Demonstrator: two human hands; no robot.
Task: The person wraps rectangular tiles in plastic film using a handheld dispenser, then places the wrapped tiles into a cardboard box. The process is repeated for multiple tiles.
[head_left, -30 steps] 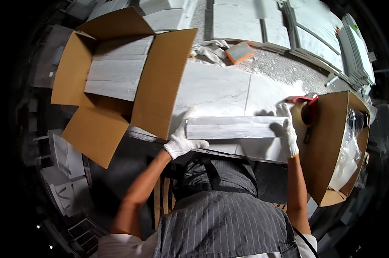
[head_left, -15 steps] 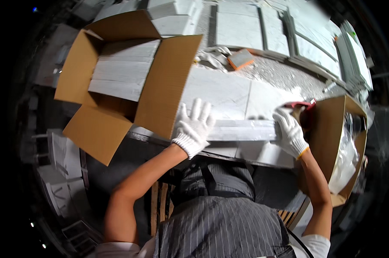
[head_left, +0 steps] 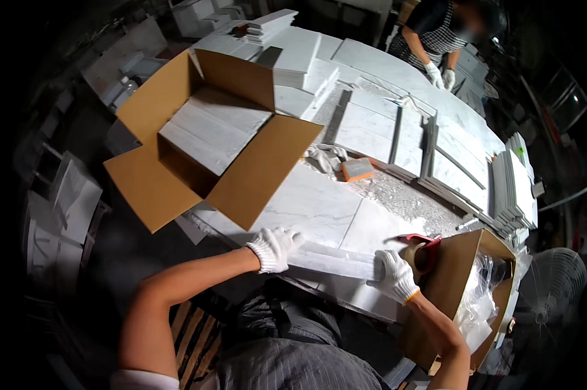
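Note:
Both my gloved hands are closed on a long, wrapped bundle of white stone strips [head_left: 335, 260] at the near edge of the bench. My left hand [head_left: 274, 249] grips its left end, and my right hand [head_left: 395, 277] holds the right end. Beyond the left hand stands an open cardboard box [head_left: 261, 172], with similar pale bundles [head_left: 212, 127] lying side by side in it. A red tape dispenser [head_left: 410, 238] with a brown tape roll [head_left: 428, 255] sits just past my right hand, against a second carton.
The second carton [head_left: 449, 276] at right holds clear plastic bags [head_left: 482, 302]. Marble slabs [head_left: 313, 201] cover the bench; an orange-and-grey block [head_left: 357, 169] and a crumpled glove [head_left: 326, 156] lie beyond. Tile stacks [head_left: 459, 156] stand farther back. A fan [head_left: 553, 286] is at right; a co-worker [head_left: 430, 42] stands across the bench.
My left hand has gone from lying spread beside the bundle's left end to closing on it. The view has shifted, bringing the co-worker into sight.

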